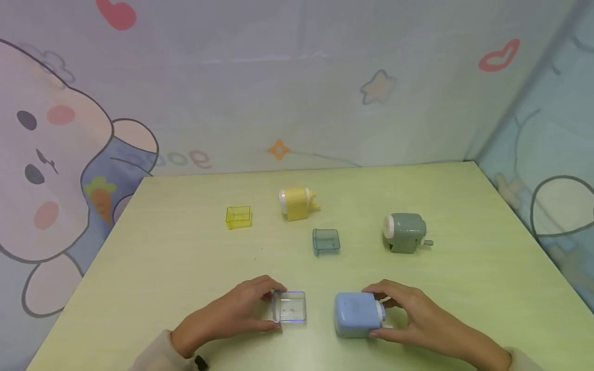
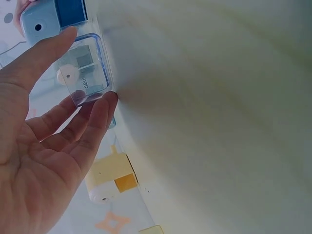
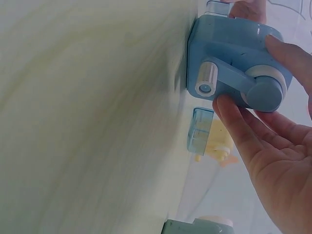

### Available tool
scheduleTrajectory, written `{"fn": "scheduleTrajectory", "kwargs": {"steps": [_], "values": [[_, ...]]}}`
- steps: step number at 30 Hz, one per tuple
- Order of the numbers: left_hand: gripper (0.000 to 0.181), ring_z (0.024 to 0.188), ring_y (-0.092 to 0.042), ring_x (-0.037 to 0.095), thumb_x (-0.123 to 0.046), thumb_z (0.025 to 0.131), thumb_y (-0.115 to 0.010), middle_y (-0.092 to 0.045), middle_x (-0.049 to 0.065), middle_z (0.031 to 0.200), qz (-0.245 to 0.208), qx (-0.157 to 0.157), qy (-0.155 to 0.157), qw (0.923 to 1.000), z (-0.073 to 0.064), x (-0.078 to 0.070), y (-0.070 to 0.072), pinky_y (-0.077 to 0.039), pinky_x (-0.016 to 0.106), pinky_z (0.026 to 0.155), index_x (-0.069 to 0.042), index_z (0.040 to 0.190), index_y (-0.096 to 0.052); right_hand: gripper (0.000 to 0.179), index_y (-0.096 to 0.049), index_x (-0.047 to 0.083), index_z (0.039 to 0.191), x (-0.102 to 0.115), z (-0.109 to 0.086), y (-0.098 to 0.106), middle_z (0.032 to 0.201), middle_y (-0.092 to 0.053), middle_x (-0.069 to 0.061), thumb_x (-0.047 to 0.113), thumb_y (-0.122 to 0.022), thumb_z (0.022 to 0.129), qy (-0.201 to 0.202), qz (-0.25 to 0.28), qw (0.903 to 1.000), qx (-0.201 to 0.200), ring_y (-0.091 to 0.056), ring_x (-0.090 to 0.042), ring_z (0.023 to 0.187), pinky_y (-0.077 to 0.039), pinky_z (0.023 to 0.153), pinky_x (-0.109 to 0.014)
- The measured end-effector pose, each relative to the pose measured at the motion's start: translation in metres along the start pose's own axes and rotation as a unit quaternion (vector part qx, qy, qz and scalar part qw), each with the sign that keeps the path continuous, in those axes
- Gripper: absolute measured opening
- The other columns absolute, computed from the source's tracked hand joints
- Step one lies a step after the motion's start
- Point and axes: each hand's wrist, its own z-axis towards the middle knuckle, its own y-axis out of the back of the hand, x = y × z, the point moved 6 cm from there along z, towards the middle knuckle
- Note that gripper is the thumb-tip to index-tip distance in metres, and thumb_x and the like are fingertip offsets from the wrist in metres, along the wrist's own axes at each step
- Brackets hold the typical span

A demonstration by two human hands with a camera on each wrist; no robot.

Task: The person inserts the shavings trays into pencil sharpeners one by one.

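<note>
My left hand grips a clear shavings drawer between thumb and fingertips, low over the table. In the left wrist view, that drawer is see-through with a bluish rim. Facing it across a small gap is a blue crank pencil sharpener, held at its crank end by my right hand. The right wrist view shows the sharpener's crank arm with its pale knob, thumb on one side of the body and fingers on the other. A dark opening shows in the sharpener's side in the left wrist view.
Farther back on the pale table lie a yellow sharpener and a see-through yellow drawer. A grey-green sharpener stands at the right, and a grey-green drawer lies mid-table. A printed curtain hangs behind.
</note>
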Motion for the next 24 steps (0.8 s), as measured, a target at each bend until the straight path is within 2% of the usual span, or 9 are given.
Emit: {"fn": "scheduleTrajectory", "kwargs": {"steps": [7,14,24], "values": [[0.056,0.100,-0.057,0.008,-0.024,0.081,-0.085,-0.058,-0.004,0.118,0.004,0.013,-0.001,0.9999,0.005,-0.003,-0.003,-0.048,0.024,0.090,-0.007,0.128,-0.059,0.054,-0.056,0.015,0.129,0.001,0.000,0.000,0.117,-0.062,0.005,0.026,-0.083,0.083,0.013,0.001,0.9999,-0.005,-0.062,-0.010,0.098,-0.057,0.079,-0.030],[0.057,0.101,-0.057,0.007,-0.026,0.082,-0.084,-0.058,-0.003,0.119,0.010,0.024,0.002,0.9997,0.008,-0.007,-0.004,-0.048,0.024,0.091,-0.006,0.129,-0.058,0.054,-0.056,0.015,0.129,-0.001,-0.001,-0.001,0.118,-0.062,0.005,0.027,-0.083,0.084,-0.002,0.001,1.0000,-0.005,-0.062,-0.009,0.099,-0.056,0.081,-0.030],[0.056,0.102,-0.057,0.006,-0.028,0.083,-0.083,-0.057,-0.003,0.119,0.014,0.038,0.003,0.9992,0.011,-0.010,-0.007,-0.048,0.023,0.091,-0.007,0.129,-0.057,0.054,-0.057,0.014,0.129,0.001,-0.001,0.000,0.117,-0.062,0.006,0.027,-0.083,0.083,0.011,-0.006,0.9999,-0.010,-0.061,-0.008,0.098,-0.056,0.081,-0.029]]}}
